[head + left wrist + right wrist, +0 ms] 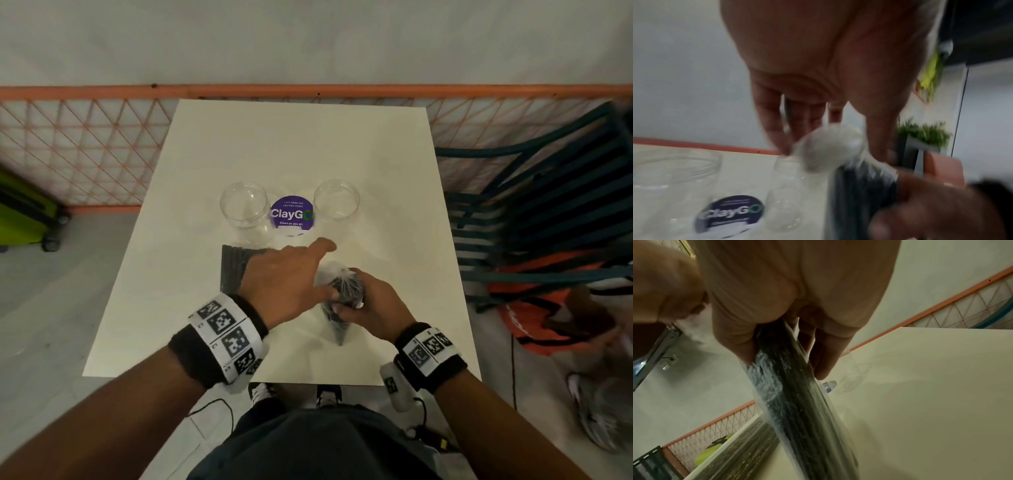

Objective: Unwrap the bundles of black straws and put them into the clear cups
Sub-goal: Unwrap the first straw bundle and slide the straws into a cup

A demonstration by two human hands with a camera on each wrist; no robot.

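Early: both clear plastic cups at frame centre empty. Right hand grips wrapped black-straw bundle; left hand spread at wrap top. 2nd bundle lies untouched, centre-left.

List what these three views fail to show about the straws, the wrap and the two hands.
- Second straw bundle: head view, mostly hidden under the left hand; whether wrapped, unclear.
- Plastic wrap: left wrist view, motion blur; open or tied, cannot tell.
- Left fingertips: whether they pinch the wrap, unclear.
- Held bundle: right wrist view, lower end cut off; right hand covers its middle.
- Straw count: too small.
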